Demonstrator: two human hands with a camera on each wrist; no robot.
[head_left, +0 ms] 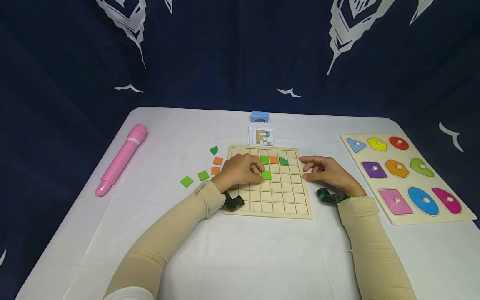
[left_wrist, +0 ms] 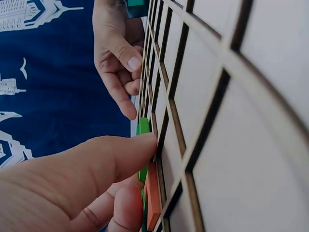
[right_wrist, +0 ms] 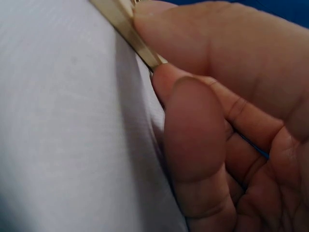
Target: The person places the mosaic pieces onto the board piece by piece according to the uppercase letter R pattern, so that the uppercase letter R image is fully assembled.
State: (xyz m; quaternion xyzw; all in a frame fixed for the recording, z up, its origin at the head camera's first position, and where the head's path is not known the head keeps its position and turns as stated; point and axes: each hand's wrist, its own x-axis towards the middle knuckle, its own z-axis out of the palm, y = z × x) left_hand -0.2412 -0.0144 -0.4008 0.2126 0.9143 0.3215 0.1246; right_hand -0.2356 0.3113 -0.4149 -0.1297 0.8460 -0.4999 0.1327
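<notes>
My left hand [head_left: 241, 168] is over the wooden grid board [head_left: 268, 215], its thumb and fingers pinching a light green square tile [head_left: 266, 175] at the board. In the left wrist view, the thumb covers part of that green tile [left_wrist: 144, 125], and an orange tile [left_wrist: 152, 195] lies just beside it. A row of tiles sits near the board's far side: a green square [head_left: 264, 159], an orange square [head_left: 274, 160] and a dark green rounded piece [head_left: 283, 161]. My right hand [head_left: 328, 171] touches the board's right edge with its fingertips, the other fingers loosely bent.
Loose green tiles [head_left: 186, 181] and orange tiles [head_left: 218, 161] lie left of the board. A pattern card [head_left: 261, 136] leans by a blue block [head_left: 260, 116] behind it. A pink microphone-like stick [head_left: 121, 160] lies far left; a shape puzzle board [head_left: 375, 196] lies right.
</notes>
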